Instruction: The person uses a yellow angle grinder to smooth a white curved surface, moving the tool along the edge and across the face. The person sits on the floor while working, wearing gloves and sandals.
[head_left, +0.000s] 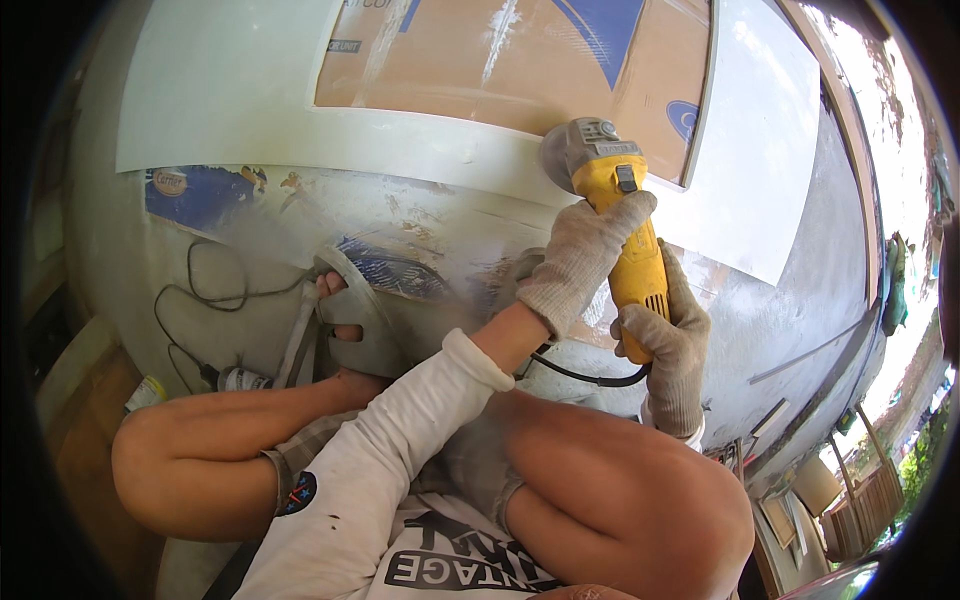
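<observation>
A yellow angle grinder (640, 272) with a grey metal head is held in both my gloved hands. My left hand (585, 250) wraps around the body just behind the head. Farther back, my right hand (676, 330) grips the rear end, where the black cord (590, 378) comes out. The grinder's wheel, blurred, is at the inner lower edge of a white panel (430, 138); whether it touches cannot be made out. Inside the panel's rectangular frame shows brown cardboard (470, 65) with blue print.
Worn, dusty cardboard (205, 200) lies below the panel. My sandalled foot (345, 310) is close to it. A thin black cable (215, 300) loops on the floor at left, near a white container (243, 380). Wooden pieces (850, 510) stand at the lower right.
</observation>
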